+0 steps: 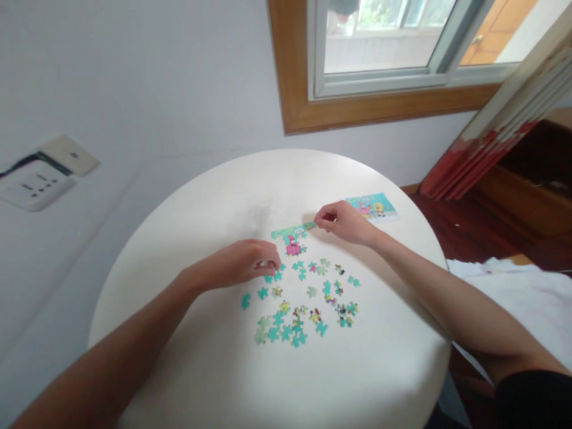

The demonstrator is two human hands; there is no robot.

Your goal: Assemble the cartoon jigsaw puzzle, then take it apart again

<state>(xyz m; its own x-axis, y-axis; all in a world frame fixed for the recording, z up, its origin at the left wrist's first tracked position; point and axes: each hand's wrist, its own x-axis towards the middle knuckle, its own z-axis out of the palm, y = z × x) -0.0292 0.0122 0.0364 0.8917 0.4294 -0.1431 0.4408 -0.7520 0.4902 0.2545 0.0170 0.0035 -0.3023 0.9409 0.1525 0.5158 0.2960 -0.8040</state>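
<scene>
"What's nearest?"

"A dark sleeve at 4 o'clock from the tabletop's middle, cut off by the corner. The round tabletop itself runs out of view at 6 o'clock."

"And on it?"

"Loose pieces, bunched at 6 o'clock, mostly teal and pale. Some lie too close together to count. Another bunch, between 3 and 4, has print too small to read."

"The left hand?"

"The left hand is at 11 o'clock, its fingers curled to a narrow gap right by some teal pieces, perhaps hiding part of them. Whether they hold one, I can't tell."

"Where's the joined part?"

"The puzzle lies near 1 o'clock: a top strip with a pink figure below it. The right hand, between 1 and 2, has its fingertips nearly together at the strip's right end, and they cover that end. I can't tell if a piece is between them."

"Behind that hand?"

"A card at 2 o'clock, its left part overlapped by the hand."

"Farther out?"

"A white cloth at 3, cut off by the frame; a socket at 10, also cut off; a curtain at 2; and a window at 1, its top out of view."
</scene>
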